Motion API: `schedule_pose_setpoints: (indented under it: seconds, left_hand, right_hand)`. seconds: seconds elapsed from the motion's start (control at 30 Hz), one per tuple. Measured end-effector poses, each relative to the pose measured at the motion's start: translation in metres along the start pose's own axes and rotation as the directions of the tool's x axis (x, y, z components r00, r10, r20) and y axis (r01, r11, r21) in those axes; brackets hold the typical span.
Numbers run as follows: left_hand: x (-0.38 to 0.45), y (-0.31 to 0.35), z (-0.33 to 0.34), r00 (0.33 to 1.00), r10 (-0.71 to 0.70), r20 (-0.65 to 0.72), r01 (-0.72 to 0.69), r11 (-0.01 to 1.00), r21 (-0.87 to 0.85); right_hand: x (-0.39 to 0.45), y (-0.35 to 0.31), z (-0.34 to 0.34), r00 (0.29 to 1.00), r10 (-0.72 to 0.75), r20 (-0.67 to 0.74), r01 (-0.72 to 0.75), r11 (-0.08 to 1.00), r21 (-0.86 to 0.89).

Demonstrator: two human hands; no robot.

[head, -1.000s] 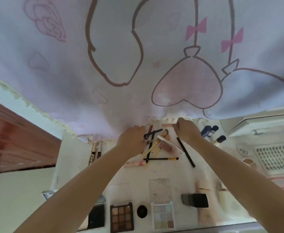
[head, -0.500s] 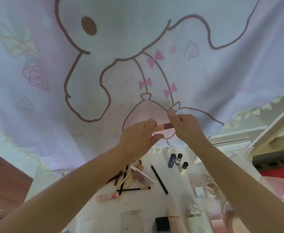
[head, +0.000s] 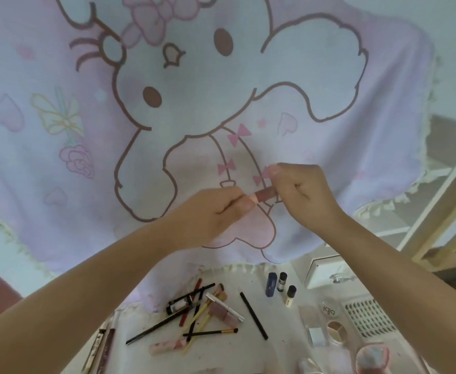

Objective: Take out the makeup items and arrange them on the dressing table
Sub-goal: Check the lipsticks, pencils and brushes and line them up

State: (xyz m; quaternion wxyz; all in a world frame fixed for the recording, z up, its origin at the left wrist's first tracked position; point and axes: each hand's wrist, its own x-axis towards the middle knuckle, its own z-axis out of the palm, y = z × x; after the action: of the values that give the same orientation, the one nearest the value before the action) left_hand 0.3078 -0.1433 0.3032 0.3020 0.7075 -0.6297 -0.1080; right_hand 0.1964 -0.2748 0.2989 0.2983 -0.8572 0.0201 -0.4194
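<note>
both hands raised in front of a pale pink cartoon-print cloth (head: 221,103), well above the dressing table (head: 280,322). left hand (head: 210,214) curled, thumb and fingertips pinching the pale end of a small lip-colour tube (head: 265,195). right hand (head: 299,195) curled round the tube's other end, thumb and forefinger closed on its reddish-brown body. tube held level between the two hands, clear of the table; perhaps a cap at the left end, too blurred to say.

below, on the white tabletop: a loose heap of pencils and brushes (head: 194,311) crossing one another, a black-handled brush (head: 210,332) lying across its near edge, a pink tube (head: 167,346) just in front. single black pencil (head: 253,315) lying apart to the right of the heap. further right, a dark blue bottle (head: 270,284) upright, two small black-capped bottles (head: 286,286) just beside it. round compact (head: 328,310) lettered on its lid near a small round palette (head: 336,328). white tray of false lashes (head: 369,318) at the right edge. pink fluffy puff (head: 372,359) at the bottom right. two slim tubes (head: 102,346) side by side at the table's left edge.
</note>
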Motion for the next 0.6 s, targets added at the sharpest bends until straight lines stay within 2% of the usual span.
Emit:
schedule_pose_setpoints:
  seconds: [0.07, 0.1, 0.17, 0.23, 0.27, 0.33, 0.4, 0.5, 0.6]
  left_hand:
    - [0.003, -0.005, -0.004, 0.996, 0.027, -0.081, -0.008, 0.975, 0.224]
    - [0.003, -0.008, -0.004, 0.994, 0.042, -0.101, -0.008, 0.949, 0.316]
    - [0.002, -0.015, -0.001, 0.988, 0.058, -0.143, 0.012, 0.893, 0.450]
    - [0.001, -0.023, 0.002, 0.977, 0.058, -0.205, 0.056, 0.861, 0.506]
    - [0.001, -0.027, 0.003, 0.972, 0.049, -0.229, 0.077, 0.856, 0.511]
    - [0.002, -0.031, 0.001, 0.969, 0.023, -0.246, 0.100, 0.875, 0.473]
    - [0.006, -0.031, -0.003, 0.974, 0.008, -0.224, 0.091, 0.900, 0.427]
    - [0.013, -0.028, -0.010, 0.984, -0.001, -0.181, 0.065, 0.935, 0.348]
    - [0.019, -0.025, -0.018, 0.985, -0.004, -0.172, 0.045, 0.971, 0.236]
  right_hand:
    - [0.003, 0.006, 0.002, 0.966, 0.245, 0.088, -0.252, 0.965, 0.071]
    - [0.004, 0.009, 0.004, 0.938, 0.327, 0.119, -0.334, 0.941, 0.052]
    - [0.007, 0.016, 0.006, 0.892, 0.409, 0.194, -0.414, 0.910, -0.014]
    - [0.009, 0.019, 0.008, 0.847, 0.447, 0.289, -0.467, 0.884, 0.004]
    - [0.010, 0.020, 0.010, 0.838, 0.442, 0.320, -0.473, 0.881, 0.023]
    - [0.014, 0.020, 0.013, 0.865, 0.389, 0.318, -0.415, 0.909, 0.016]
    - [0.018, 0.020, 0.014, 0.904, 0.305, 0.299, -0.336, 0.940, 0.057]
    - [0.023, 0.021, 0.011, 0.932, 0.235, 0.278, -0.290, 0.941, 0.176]
    - [0.026, 0.022, 0.006, 0.955, 0.193, 0.227, -0.239, 0.950, 0.200]
